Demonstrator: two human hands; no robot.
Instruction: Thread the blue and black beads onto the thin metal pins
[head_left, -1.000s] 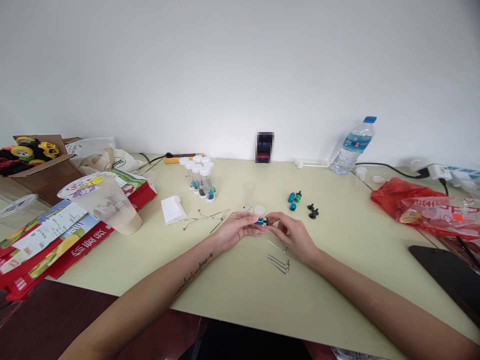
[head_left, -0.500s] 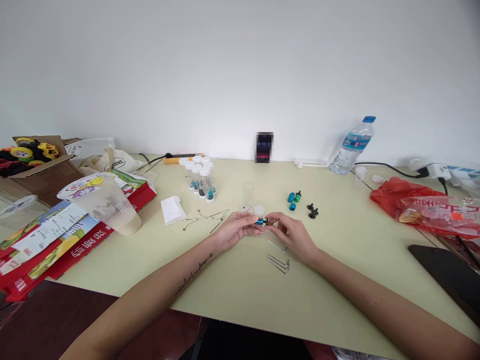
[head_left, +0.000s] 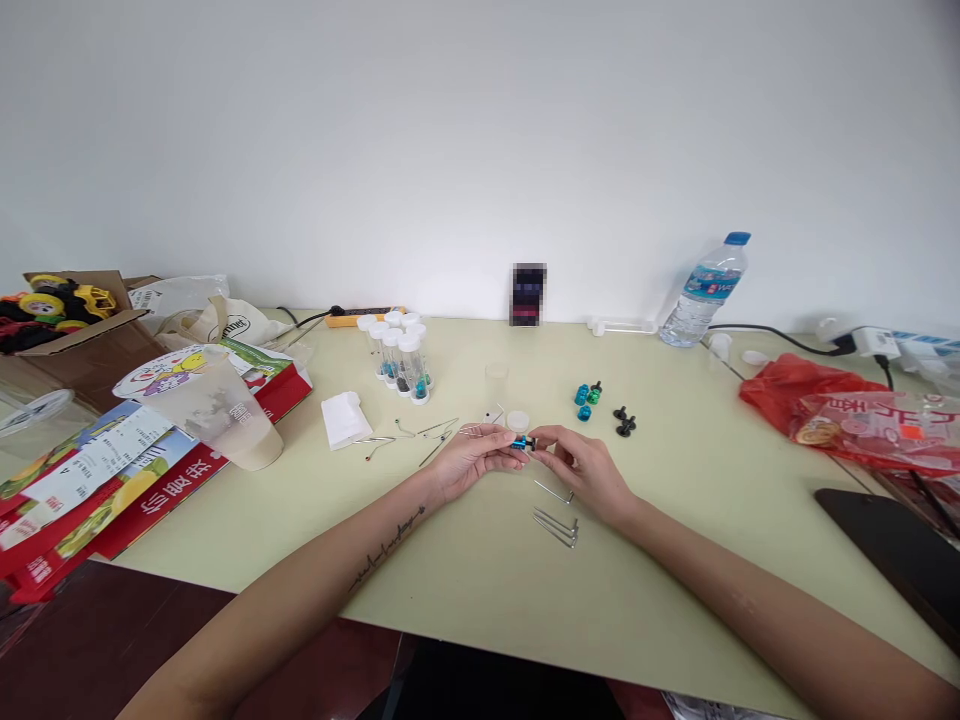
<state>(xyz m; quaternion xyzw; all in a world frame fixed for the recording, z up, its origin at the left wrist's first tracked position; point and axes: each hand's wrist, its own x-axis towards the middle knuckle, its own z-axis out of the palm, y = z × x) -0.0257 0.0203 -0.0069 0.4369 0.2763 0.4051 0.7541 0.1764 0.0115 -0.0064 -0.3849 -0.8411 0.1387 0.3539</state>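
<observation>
Midway between the two palms, the left hand (head_left: pixel 474 459) pinches a small blue cylinder (head_left: pixel 519 442) and the right hand (head_left: pixel 587 472) its black end (head_left: pixel 532 443), apparently a fitting step calling for steady, coaxial alignment.

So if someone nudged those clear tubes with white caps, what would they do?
The tubes would probably tip easily, being tall and narrow. Once down, their round sides would likely let them roll. They may be light, since the clear walls seem to show just small parts inside.
</observation>
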